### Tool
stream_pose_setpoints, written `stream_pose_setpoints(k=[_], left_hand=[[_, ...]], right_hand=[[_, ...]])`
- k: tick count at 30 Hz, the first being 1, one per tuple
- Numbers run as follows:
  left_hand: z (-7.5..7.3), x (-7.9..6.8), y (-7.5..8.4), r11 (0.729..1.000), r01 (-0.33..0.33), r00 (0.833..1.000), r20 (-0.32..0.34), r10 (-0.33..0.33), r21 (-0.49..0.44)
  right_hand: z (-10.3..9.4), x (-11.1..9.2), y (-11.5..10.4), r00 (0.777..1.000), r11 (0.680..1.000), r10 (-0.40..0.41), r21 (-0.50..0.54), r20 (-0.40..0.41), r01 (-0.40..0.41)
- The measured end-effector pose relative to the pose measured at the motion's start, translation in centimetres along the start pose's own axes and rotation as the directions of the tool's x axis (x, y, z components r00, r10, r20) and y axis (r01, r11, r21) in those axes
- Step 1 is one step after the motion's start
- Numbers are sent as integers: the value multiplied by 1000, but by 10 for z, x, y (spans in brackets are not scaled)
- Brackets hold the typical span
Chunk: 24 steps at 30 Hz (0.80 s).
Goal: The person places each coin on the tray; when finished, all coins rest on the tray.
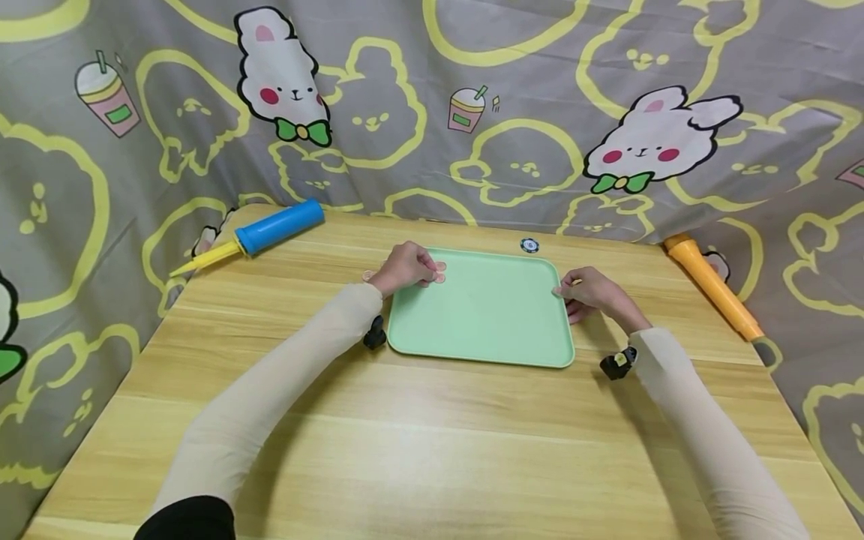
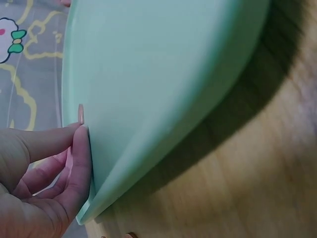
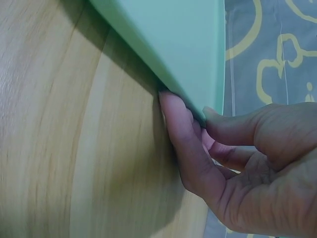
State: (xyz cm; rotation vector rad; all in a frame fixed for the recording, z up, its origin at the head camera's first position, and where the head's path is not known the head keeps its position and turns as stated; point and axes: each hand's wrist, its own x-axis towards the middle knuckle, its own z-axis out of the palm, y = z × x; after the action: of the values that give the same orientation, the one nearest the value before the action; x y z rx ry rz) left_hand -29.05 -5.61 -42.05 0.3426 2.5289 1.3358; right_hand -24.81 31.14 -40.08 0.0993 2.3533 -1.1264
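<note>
A light green tray (image 1: 482, 315) sits on the wooden table, its right side slightly raised. My left hand (image 1: 407, 268) is over its far left corner, thumb and forefinger pinching a thin copper-coloured coin (image 2: 81, 114). In the head view two small reddish discs show at those fingertips; whether one lies on the tray I cannot tell. My right hand (image 1: 590, 291) grips the tray's right rim, with the thumb (image 3: 218, 126) on top and curled fingers (image 3: 181, 129) under the edge. Left of the tray, partly behind the left wrist, another copper coin (image 1: 367, 275) lies on the table.
A dark-edged poker chip (image 1: 529, 245) lies behind the tray. At the far left is a blue and yellow hand pump (image 1: 277, 229); along the right edge rests an orange torch-shaped tube (image 1: 714, 289). A patterned grey curtain (image 1: 405, 112) hangs around the table.
</note>
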Motion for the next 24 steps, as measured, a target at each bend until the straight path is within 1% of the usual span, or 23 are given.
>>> stream_pose_setpoints(k=[3, 7, 9, 11, 12, 15, 18, 24], left_hand=[[-3, 0, 2, 999, -27, 999, -22, 28, 38], [-16, -5, 10, 993, -100, 992, -67, 104, 66], [-24, -7, 14, 990, -136, 988, -72, 139, 44], [-33, -9, 15, 988, -151, 986, -64, 152, 19], [-38, -10, 15, 988, -155, 986, -66, 156, 24], [-51, -12, 9, 988, -148, 985, -82, 151, 50], [-61, -15, -1, 988, -134, 983, -117, 142, 75], [-80, -24, -23, 991, -113, 981, -150, 124, 77]], right_hand=[[0, -1, -1, 1000, 1000, 5, 27, -21, -5], [0, -2, -1, 1000, 997, 16, 77, -24, -14], [-3, -4, -1, 1000, 995, 18, 97, -8, -17], [-5, -7, 0, 1000, 993, 25, 112, 13, -26], [-6, -8, 0, 999, 992, 28, 122, 23, -31], [-8, -9, 0, 999, 987, 35, 154, 36, -40], [-9, -8, -1, 999, 984, 37, 175, 35, -43], [-8, -9, 0, 999, 978, 42, 203, 24, -46]])
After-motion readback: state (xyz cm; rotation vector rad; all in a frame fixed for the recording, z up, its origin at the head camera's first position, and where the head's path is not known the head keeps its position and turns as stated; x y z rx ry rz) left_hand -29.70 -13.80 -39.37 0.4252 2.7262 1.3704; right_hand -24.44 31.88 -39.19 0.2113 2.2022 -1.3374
